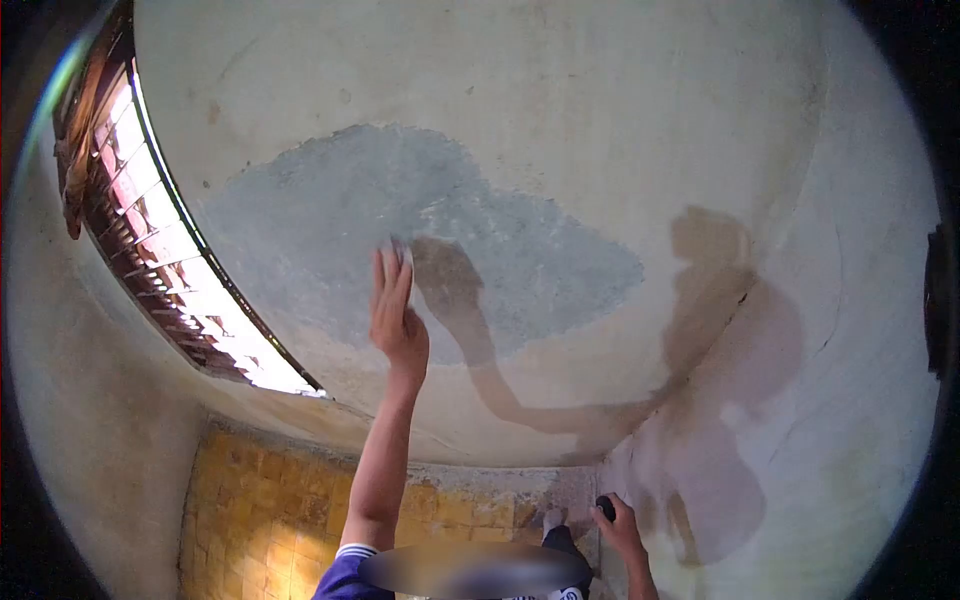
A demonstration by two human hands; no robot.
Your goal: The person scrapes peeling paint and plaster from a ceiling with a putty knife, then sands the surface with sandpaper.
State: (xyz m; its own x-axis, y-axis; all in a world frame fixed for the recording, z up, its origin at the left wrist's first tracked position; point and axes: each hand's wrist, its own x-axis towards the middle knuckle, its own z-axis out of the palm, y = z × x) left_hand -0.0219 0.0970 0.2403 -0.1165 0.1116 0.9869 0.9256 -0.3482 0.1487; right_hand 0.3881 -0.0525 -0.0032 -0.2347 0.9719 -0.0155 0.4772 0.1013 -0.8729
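Note:
My left hand (398,318) reaches up to the wall, its fingers extended close together over the grey patch (520,265). A small pale, thin piece (402,250) shows at its fingertips, blurred; what it is I cannot make out. The grey patch is bare and rough-edged, surrounded by cream-coloured wall paint (620,110). Low on the right, my right hand (626,530) is closed around a small dark rounded object (605,508), mostly hidden by the fingers. It is near the foot of the side wall.
A barred window opening (170,240) lets in bright light on the left. The side wall (860,330) meets the patched wall at a cracked corner and carries my shadow. Yellow floor tiles (265,500) and a bare foot (554,518) lie below.

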